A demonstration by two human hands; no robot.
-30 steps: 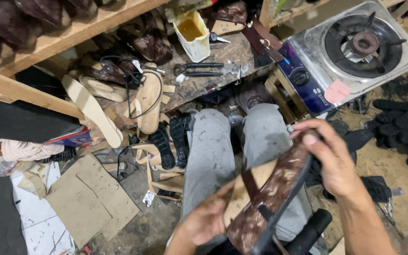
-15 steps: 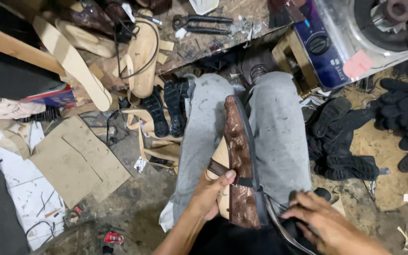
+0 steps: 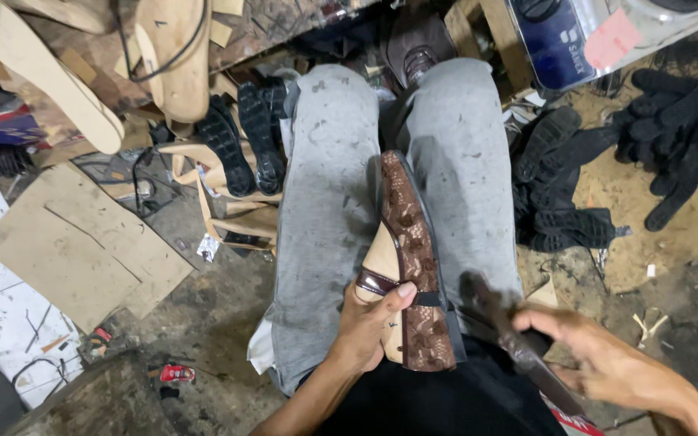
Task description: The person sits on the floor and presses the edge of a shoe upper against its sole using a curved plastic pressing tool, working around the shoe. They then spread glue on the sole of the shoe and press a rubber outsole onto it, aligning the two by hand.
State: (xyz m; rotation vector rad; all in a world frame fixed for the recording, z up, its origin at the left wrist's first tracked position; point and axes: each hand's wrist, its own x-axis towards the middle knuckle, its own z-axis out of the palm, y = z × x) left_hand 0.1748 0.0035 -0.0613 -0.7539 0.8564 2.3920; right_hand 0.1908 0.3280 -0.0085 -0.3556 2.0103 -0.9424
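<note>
A brown patterned shoe upper on a pale wooden last [image 3: 410, 258] lies lengthwise between my grey-trousered knees, toe pointing away. My left hand [image 3: 369, 327] grips its heel end, thumb across a dark strap. My right hand [image 3: 607, 363], at the lower right beside my thigh, holds a dark long tool [image 3: 504, 327], blurred; its tip is close to the shoe's right side.
Black shoe soles [image 3: 240, 141] stand left of my knee, more black soles [image 3: 563, 194] and dark pieces [image 3: 676, 121] lie on the right. Cardboard sheets [image 3: 82, 242] cover the floor at left. Pale wooden lasts [image 3: 167, 60] lie at the top, a metal stove [image 3: 583, 36] at upper right.
The camera has tilted further down. My right hand picked up a dark tool and lifted it beside the shoe. The left hand keeps its grip on the heel.
</note>
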